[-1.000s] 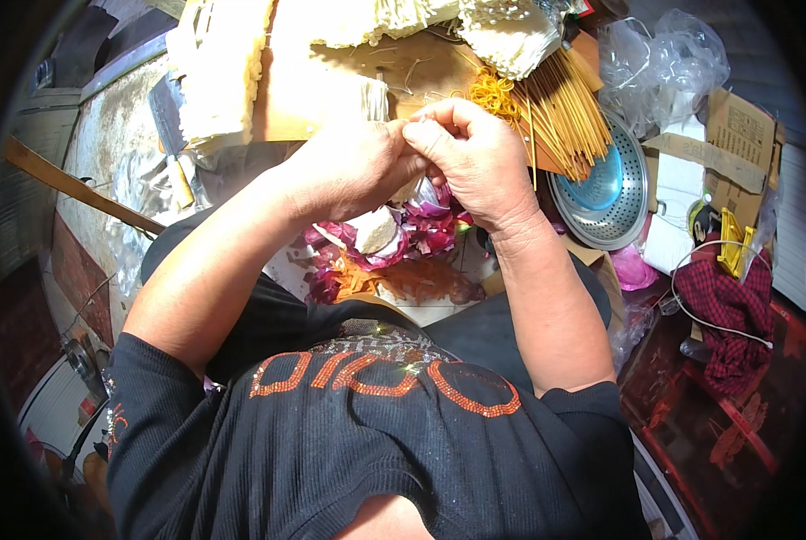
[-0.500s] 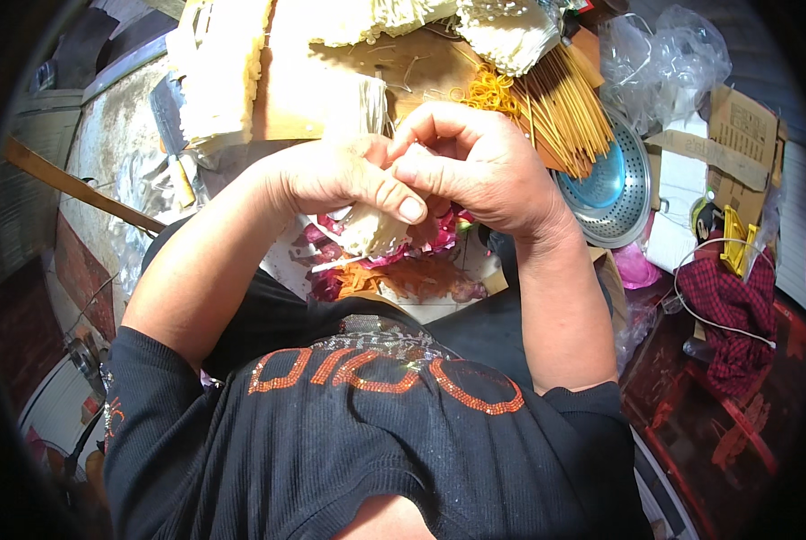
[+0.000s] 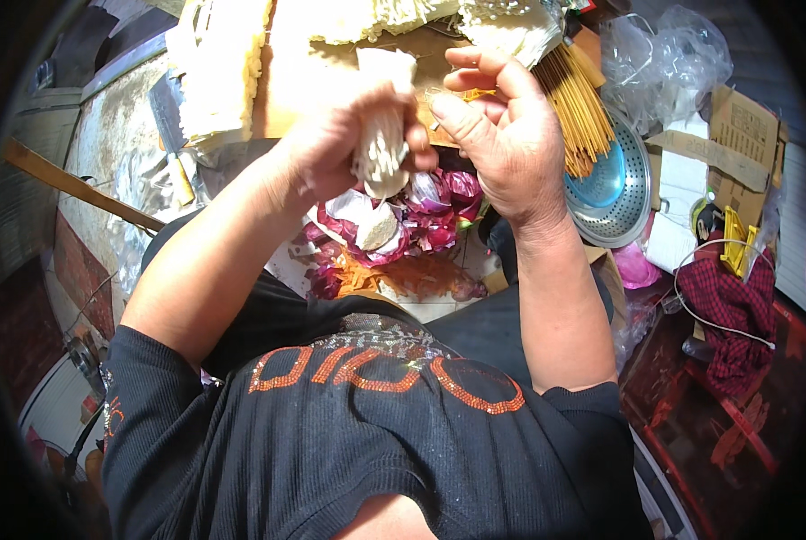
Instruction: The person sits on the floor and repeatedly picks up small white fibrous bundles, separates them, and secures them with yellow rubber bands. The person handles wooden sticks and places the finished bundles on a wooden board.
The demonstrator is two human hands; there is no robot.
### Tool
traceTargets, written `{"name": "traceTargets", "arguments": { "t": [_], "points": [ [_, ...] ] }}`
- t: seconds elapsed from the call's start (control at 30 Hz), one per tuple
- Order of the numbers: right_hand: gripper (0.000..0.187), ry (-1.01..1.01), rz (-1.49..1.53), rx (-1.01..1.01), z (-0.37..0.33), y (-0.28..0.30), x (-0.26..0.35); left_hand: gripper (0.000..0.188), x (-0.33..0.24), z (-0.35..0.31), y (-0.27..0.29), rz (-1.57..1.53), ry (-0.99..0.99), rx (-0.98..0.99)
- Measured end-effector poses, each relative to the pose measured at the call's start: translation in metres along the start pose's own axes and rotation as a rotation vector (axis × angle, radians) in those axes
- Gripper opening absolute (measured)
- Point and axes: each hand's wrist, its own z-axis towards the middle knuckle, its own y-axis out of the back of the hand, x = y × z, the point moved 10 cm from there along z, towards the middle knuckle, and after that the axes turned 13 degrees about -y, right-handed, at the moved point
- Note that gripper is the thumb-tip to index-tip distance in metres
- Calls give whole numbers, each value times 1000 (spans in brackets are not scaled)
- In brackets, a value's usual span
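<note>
My left hand (image 3: 335, 130), a little blurred, is closed around a bunch of enoki mushrooms (image 3: 383, 166). The bunch stands upright in the grip, its small caps downward and its pale stem end above my fingers. To its right, my right hand (image 3: 507, 126) is raised with the fingers curved and the thumb apart from them. A thin strand seems to show at the thumb tip, too fine to name. Behind that hand, some yellow rubber bands (image 3: 478, 94) are partly hidden on the wooden board (image 3: 281, 112). More enoki mushrooms (image 3: 502, 27) lie at the far edge.
Wooden skewers (image 3: 579, 108) lie over a metal colander (image 3: 624, 211) at right. Purple onion skins (image 3: 434, 220) and orange peelings (image 3: 403, 279) are heaped below my hands. A cleaver (image 3: 167, 117) rests at left. Cardboard (image 3: 741, 135) and clear plastic bags (image 3: 669, 54) sit at far right.
My hands have moved apart. The left has lifted the enoki bunch up and turned it into clearer view; the right has gone up and right, toward the rubber bands, its fingers spreading.
</note>
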Motion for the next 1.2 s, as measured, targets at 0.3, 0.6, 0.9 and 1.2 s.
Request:
{"name": "traceTargets", "arguments": {
  "t": [0.3,0.6,0.9,1.2],
  "points": [
    [37,533,-510,20,-32,-43,28,31,-36,14,20,-184,-140,-133],
    [26,624,-599,-14,-38,-51,28,34,-29,11,18,-179,-93,-128],
    [10,272,-10,72,-18,-30,13,36,-34,10,12,-157,-114,-52],
    [9,-266,227,-1,-2,-17,-30,40,-29,2,-8,66,-198,51]
  ]
}}
